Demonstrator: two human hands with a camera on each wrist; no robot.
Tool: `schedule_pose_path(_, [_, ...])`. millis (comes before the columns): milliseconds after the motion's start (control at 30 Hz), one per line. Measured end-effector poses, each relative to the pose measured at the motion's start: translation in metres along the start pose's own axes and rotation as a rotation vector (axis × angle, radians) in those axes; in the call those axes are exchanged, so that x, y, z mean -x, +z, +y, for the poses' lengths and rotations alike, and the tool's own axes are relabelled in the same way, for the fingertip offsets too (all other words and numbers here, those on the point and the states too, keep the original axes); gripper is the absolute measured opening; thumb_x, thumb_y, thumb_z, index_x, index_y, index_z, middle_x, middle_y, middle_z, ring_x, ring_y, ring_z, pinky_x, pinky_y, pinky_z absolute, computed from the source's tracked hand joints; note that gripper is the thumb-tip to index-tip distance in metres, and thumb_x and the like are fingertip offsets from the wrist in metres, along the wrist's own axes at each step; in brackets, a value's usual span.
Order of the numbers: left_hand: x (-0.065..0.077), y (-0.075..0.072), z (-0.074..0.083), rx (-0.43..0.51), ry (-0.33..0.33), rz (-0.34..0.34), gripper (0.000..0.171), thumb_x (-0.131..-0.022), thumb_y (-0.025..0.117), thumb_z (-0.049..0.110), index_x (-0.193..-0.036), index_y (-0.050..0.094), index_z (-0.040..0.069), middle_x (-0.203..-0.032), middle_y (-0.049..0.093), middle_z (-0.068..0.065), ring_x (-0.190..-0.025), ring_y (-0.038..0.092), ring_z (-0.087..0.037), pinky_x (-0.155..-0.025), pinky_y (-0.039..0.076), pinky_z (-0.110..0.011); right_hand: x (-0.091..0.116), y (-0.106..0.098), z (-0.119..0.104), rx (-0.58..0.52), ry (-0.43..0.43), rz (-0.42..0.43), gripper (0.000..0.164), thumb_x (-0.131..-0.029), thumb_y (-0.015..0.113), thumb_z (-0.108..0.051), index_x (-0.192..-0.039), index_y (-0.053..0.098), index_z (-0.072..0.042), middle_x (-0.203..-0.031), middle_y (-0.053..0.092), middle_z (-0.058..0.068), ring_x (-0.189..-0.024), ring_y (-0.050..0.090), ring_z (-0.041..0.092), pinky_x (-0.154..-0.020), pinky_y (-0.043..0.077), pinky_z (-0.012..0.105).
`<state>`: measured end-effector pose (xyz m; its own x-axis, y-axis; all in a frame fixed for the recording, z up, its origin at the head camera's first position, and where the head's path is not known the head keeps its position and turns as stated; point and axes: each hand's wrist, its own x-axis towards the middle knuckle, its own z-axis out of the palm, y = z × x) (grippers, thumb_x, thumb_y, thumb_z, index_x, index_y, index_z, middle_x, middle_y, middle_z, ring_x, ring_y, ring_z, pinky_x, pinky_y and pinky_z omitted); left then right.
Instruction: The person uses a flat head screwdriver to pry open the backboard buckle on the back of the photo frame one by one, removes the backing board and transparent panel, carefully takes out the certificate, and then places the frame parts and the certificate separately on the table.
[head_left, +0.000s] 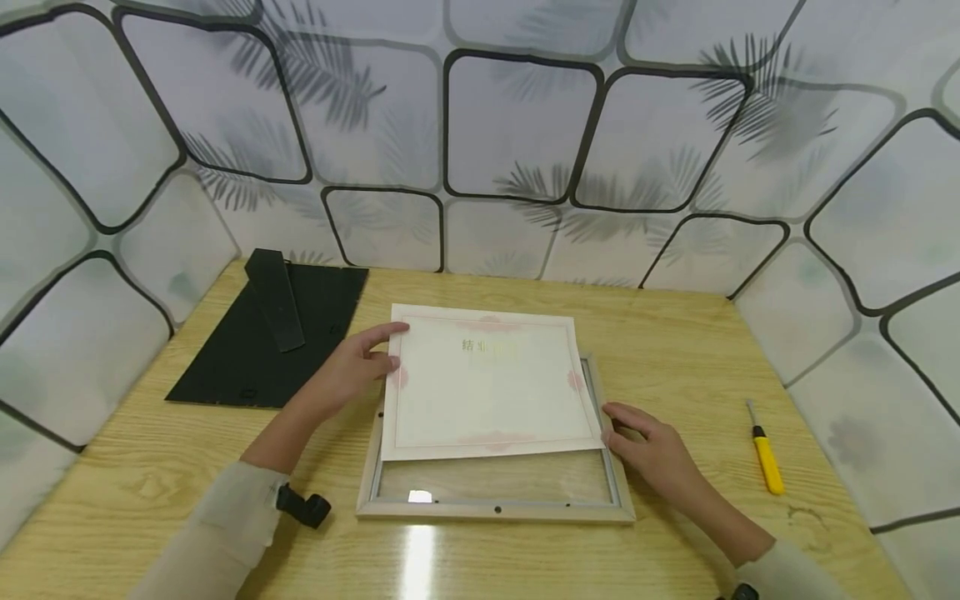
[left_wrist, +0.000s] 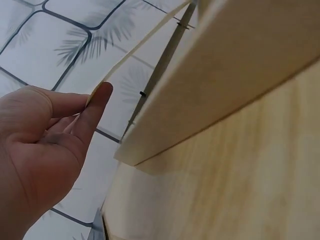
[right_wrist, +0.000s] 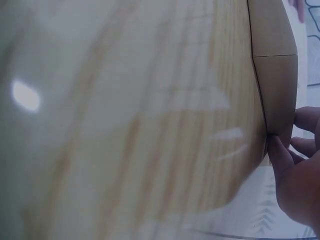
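Note:
A white certificate (head_left: 487, 400) with a pink border and gold lettering lies tilted over a light wooden picture frame (head_left: 427, 510), its far part beyond the frame's opening. My left hand (head_left: 341, 379) pinches the certificate's left edge between thumb and fingers; in the left wrist view that edge is raised above the frame. At the frame's right side is my right hand (head_left: 656, 458), near the certificate's lower right corner. The right wrist view shows its thumb and fingers (right_wrist: 281, 157) gripping the frame's side. The frame's far side is hidden under the certificate.
A black backing board (head_left: 217, 371) with a fold-out stand (head_left: 276, 300) lies at the back left. Off to the right is a yellow-handled screwdriver (head_left: 768, 467). Patterned cloth walls (head_left: 517, 125) enclose the wooden table (head_left: 675, 342) at the back and sides.

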<state>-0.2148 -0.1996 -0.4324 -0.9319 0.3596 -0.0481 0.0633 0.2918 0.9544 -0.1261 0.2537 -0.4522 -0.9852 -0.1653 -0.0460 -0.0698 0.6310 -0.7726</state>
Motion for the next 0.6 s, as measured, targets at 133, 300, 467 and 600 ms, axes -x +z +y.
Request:
schedule_pose_path(133, [-0.014, -0.005, 0.006, 0.024, 0.022, 0.019, 0.053, -0.105, 0.053, 0.011, -0.156, 0.04, 0.019, -0.165, 0.026, -0.008, -0.123, 0.06, -0.028, -0.104, 0.05, -0.042, 0.0, -0.001, -0.002, 0.014, 0.009, 0.0, 0.055, -0.1, 0.065, -0.033, -0.145, 0.054, -0.004, -0.151, 0.049, 0.018, -0.139, 0.047, 0.039, -0.112, 0.038, 0.058])
schedule_pose_path(300, [-0.036, -0.013, 0.011, 0.048, 0.034, 0.037, 0.053, -0.105, 0.053, 0.012, -0.156, 0.039, 0.021, -0.165, 0.028, -0.007, -0.128, 0.057, -0.027, -0.107, 0.048, -0.042, 0.002, 0.001, 0.0, 0.035, -0.01, 0.003, 0.053, -0.099, 0.066, -0.03, -0.143, 0.056, -0.002, -0.149, 0.052, 0.018, -0.135, 0.052, 0.039, -0.111, 0.039, 0.059])
schedule_pose_path(467, [-0.061, -0.021, 0.01, 0.09, 0.032, 0.053, 0.055, -0.105, 0.053, 0.012, -0.158, 0.037, 0.021, -0.165, 0.028, -0.006, -0.136, 0.049, -0.026, -0.113, 0.042, -0.045, 0.006, 0.003, 0.0, 0.041, -0.025, 0.008, 0.051, -0.099, 0.067, -0.03, -0.141, 0.058, -0.003, -0.148, 0.054, 0.017, -0.129, 0.057, 0.036, -0.107, 0.044, 0.057])
schedule_pose_path(600, [-0.08, -0.023, 0.007, 0.136, 0.007, 0.067, 0.057, -0.105, 0.052, 0.007, -0.158, 0.036, 0.018, -0.165, 0.028, -0.007, -0.137, 0.047, -0.027, -0.113, 0.041, -0.045, 0.009, 0.003, -0.002, 0.034, -0.017, 0.001, 0.052, -0.099, 0.066, -0.032, -0.142, 0.057, -0.004, -0.15, 0.052, 0.017, -0.135, 0.051, 0.04, -0.105, 0.047, 0.052])
